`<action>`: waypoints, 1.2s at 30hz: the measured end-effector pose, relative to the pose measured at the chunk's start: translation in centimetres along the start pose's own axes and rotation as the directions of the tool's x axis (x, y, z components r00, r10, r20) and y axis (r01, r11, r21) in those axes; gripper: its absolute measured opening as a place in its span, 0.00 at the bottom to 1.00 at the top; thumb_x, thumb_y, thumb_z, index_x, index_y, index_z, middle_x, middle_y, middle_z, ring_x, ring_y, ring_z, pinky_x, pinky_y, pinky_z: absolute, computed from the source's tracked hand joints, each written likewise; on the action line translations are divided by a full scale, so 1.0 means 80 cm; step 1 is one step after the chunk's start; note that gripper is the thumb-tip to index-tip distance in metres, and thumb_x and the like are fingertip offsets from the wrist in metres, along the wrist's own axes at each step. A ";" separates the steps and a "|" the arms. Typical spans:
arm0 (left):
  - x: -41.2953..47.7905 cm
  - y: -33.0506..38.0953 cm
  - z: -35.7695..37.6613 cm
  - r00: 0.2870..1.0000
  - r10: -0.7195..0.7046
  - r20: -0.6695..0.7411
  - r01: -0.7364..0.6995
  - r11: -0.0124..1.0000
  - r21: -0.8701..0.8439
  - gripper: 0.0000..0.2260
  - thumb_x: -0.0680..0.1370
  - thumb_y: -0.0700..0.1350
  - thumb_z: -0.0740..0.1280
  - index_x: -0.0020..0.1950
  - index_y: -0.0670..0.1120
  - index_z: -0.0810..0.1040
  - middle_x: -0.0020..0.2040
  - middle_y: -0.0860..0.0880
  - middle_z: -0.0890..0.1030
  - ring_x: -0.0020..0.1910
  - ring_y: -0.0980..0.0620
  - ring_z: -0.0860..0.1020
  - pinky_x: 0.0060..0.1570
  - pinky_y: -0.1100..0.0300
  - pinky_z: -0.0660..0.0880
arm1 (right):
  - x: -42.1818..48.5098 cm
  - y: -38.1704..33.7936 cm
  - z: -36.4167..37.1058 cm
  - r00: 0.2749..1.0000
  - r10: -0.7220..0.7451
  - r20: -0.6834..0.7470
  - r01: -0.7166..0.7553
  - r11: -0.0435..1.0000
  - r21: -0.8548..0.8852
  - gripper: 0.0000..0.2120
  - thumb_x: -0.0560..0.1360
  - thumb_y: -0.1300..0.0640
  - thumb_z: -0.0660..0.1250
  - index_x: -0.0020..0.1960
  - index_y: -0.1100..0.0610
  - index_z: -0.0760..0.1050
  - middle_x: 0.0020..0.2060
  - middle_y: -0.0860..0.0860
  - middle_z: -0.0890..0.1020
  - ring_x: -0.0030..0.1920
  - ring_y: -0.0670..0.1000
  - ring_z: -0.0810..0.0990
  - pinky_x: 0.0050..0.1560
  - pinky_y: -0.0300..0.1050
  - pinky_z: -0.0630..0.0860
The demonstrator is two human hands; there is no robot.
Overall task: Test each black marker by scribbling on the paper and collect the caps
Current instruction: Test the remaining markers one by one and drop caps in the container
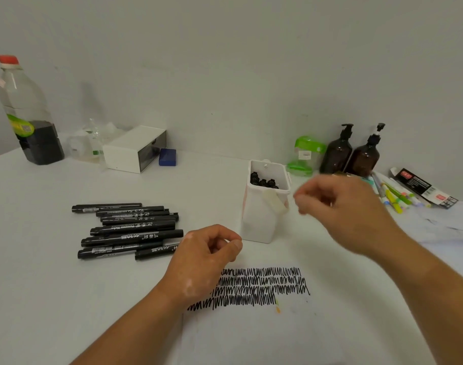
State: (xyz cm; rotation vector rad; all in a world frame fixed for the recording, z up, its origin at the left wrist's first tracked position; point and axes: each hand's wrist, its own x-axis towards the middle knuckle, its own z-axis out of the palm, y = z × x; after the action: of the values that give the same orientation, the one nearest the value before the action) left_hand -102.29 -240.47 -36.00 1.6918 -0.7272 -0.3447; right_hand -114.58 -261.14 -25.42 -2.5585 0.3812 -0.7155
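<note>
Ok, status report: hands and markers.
Left hand loosely curled, empty, over paper. Right hand blurred beside cap pot. Markers piled left, caps in pot. Nothing blocking.

table [53, 285] | black markers [130, 230] | scribbled paper [251, 333] | white container [262, 219] | pump bottles [335, 156]
</note>
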 end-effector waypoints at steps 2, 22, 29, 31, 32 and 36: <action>-0.001 0.000 0.000 1.000 0.001 0.005 -0.001 1.000 0.027 0.05 0.77 0.51 0.71 0.44 0.62 0.82 0.35 0.53 0.83 0.32 0.61 0.77 0.37 0.67 0.76 | -0.035 0.023 0.016 0.994 0.058 0.088 -0.062 0.998 0.034 0.03 0.73 0.48 0.73 0.40 0.41 0.83 0.34 0.41 0.85 0.33 0.41 0.79 0.36 0.31 0.73; -0.016 0.004 -0.018 0.958 0.286 0.027 -0.201 0.600 0.774 0.04 0.78 0.47 0.69 0.52 0.51 0.83 0.42 0.59 0.80 0.41 0.60 0.77 0.45 0.67 0.75 | -0.106 0.088 0.069 0.979 0.157 0.128 -0.188 0.941 0.280 0.09 0.72 0.52 0.76 0.44 0.38 0.82 0.34 0.41 0.84 0.33 0.46 0.79 0.38 0.32 0.73; -0.018 -0.007 -0.069 0.977 0.206 -0.048 -0.027 0.346 0.938 0.11 0.77 0.48 0.70 0.59 0.50 0.81 0.50 0.53 0.81 0.51 0.50 0.77 0.53 0.55 0.75 | -0.107 0.083 0.073 0.977 0.149 0.149 -0.190 0.929 0.317 0.06 0.72 0.53 0.75 0.43 0.41 0.82 0.34 0.41 0.83 0.33 0.45 0.78 0.39 0.33 0.74; -0.020 -0.008 -0.070 0.984 0.176 -0.035 -0.021 0.308 0.951 0.13 0.77 0.48 0.70 0.61 0.51 0.80 0.50 0.53 0.80 0.51 0.49 0.77 0.54 0.54 0.75 | -0.108 0.081 0.074 0.976 0.143 0.161 -0.190 0.926 0.327 0.06 0.72 0.53 0.75 0.43 0.42 0.83 0.34 0.42 0.83 0.32 0.45 0.78 0.38 0.33 0.73; -0.021 -0.008 -0.070 0.986 0.166 -0.033 -0.019 0.302 0.953 0.14 0.77 0.48 0.70 0.62 0.51 0.80 0.51 0.53 0.80 0.52 0.49 0.78 0.54 0.54 0.75 | -0.109 0.080 0.074 0.976 0.141 0.164 -0.188 0.926 0.327 0.06 0.72 0.53 0.75 0.43 0.41 0.83 0.34 0.42 0.84 0.33 0.45 0.78 0.38 0.33 0.73; -0.023 -0.009 -0.068 0.990 0.140 -0.022 -0.019 0.288 0.957 0.14 0.78 0.50 0.69 0.64 0.53 0.80 0.53 0.54 0.79 0.51 0.49 0.80 0.53 0.55 0.76 | -0.109 0.079 0.071 0.976 0.143 0.164 -0.191 0.926 0.325 0.06 0.73 0.53 0.76 0.43 0.42 0.83 0.34 0.41 0.84 0.33 0.46 0.79 0.38 0.33 0.74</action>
State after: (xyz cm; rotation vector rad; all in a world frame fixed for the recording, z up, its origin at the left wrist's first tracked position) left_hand -100.28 -235.03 -35.59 2.7968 -1.0403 0.4030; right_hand -119.56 -261.35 -36.54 -2.2021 0.3878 -0.4891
